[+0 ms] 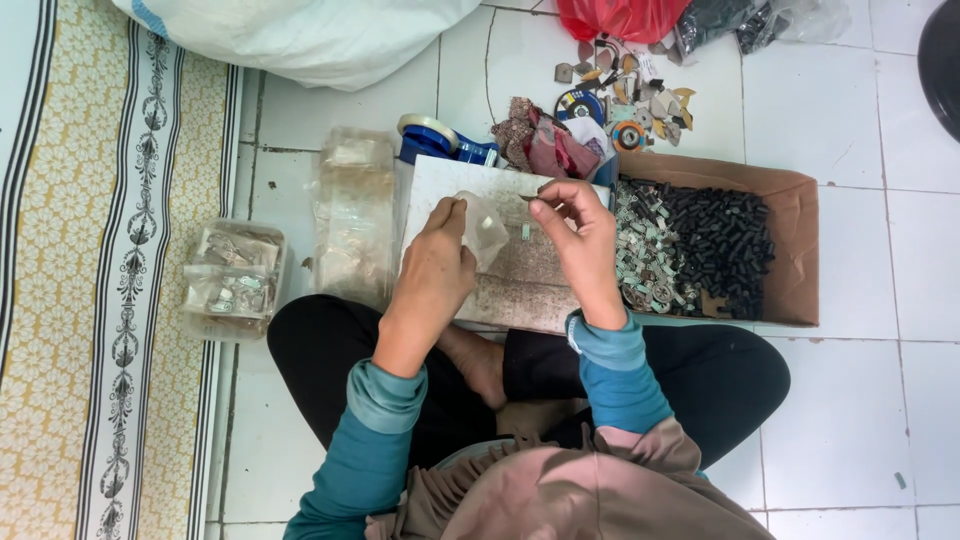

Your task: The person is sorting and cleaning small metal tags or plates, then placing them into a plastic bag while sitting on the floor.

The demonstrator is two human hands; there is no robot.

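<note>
Your left hand [432,262] has its fingers closed around a small clear plastic bag [483,230], held over the white rectangular board [520,280] on your lap. Your right hand [580,240] pinches a small thin metal piece [530,199] between thumb and forefinger, just right of the bag's mouth and also above the board; remaining fingers curled in. A second small metal piece [526,232] lies on the board between your hands.

Right of the board, touching its edge: an open brown cardboard box [795,255] filled with black cylindrical parts [720,245] and a heap of silvery metal pieces [645,255] on the side nearer the board. Left of the board: a stack of clear plastic bags [352,215], and further left a clear plastic container [233,278] with filled bags. Beyond the board: a blue tape dispenser [432,138], crumpled patterned cloth [540,145] and scattered odd bits [625,95] on the white tiled floor [850,110].
</note>
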